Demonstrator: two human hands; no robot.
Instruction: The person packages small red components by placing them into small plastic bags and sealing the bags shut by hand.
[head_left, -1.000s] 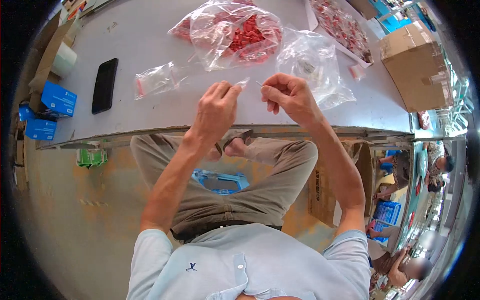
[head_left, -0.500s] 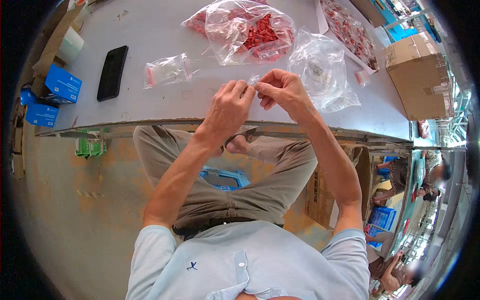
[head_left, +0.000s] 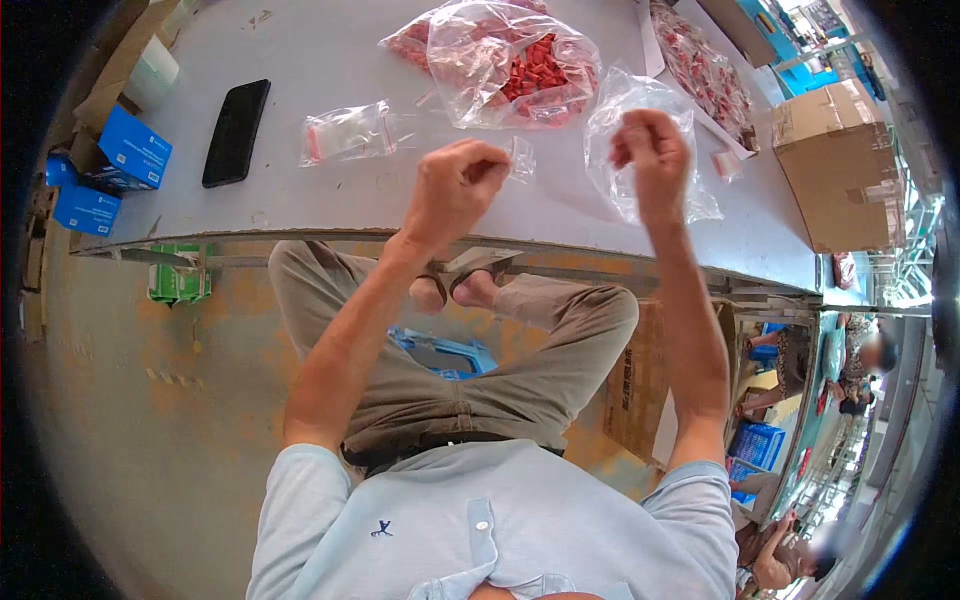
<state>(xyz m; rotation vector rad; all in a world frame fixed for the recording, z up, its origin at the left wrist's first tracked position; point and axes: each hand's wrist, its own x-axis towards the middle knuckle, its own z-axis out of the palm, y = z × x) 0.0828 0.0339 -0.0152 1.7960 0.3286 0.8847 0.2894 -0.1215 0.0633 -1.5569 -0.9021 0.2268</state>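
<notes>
Pinched in my left hand [head_left: 458, 188], above the front part of the table, is a small clear plastic bag [head_left: 522, 160] that sticks out to the right of the fingertips. My right hand [head_left: 655, 165] is up over a larger clear plastic bag [head_left: 612, 125] lying on the table; its fingers are bent and smeared by motion. Behind my hands rests a big clear bag of small red pieces [head_left: 535, 70], its mouth spread wide. Left of my left hand lies a packet of clear zip bags [head_left: 345, 135] with a red edge.
A black phone [head_left: 236, 133] and blue boxes [head_left: 130, 150] are on the left. At the right stand a cardboard box [head_left: 838, 165] and a white tray holding red pieces in clear bags [head_left: 700, 75]. A small red-and-clear packet [head_left: 727, 165] lies nearby. Other people sit far right.
My hands, together before, are now apart. The right hand has moved right, over the larger clear bag; the left keeps the small bag, which shows more fully.
</notes>
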